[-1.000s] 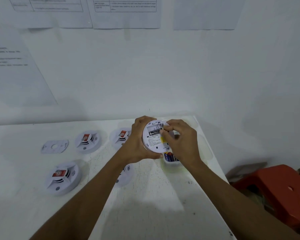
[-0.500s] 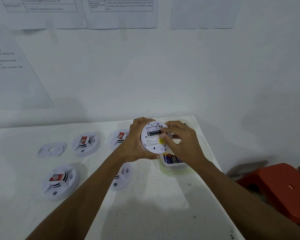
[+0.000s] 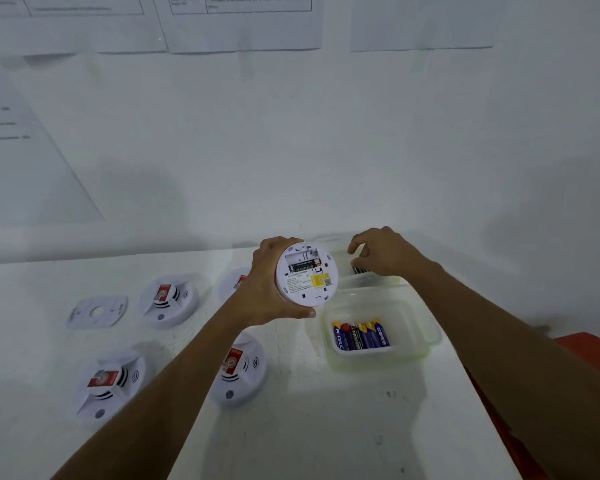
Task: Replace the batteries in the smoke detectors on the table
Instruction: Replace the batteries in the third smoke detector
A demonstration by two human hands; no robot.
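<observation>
My left hand (image 3: 262, 289) grips a white smoke detector (image 3: 307, 284) above the table, its back turned to me. The open battery bay holds one black battery (image 3: 303, 265), and the slot above it is empty. My right hand (image 3: 383, 258) hovers with curled fingers over a far clear container (image 3: 364, 280), its thumb next to dark batteries (image 3: 360, 270) there. Whether it holds one I cannot tell. A nearer clear tub (image 3: 426, 327) contains several blue and yellow batteries (image 3: 361, 336).
Three more detectors lie face up on the white table (image 3: 326, 427): (image 3: 168, 301), (image 3: 110, 386), (image 3: 239, 368). My left forearm half hides another detector (image 3: 234, 282). A flat mounting plate (image 3: 97, 311) lies far left. A red stool (image 3: 589, 344) stands beyond the table's right edge.
My right hand has left the detector's battery bay and moved right to the far container. One bay slot now shows empty. The left hand still holds the detector.
</observation>
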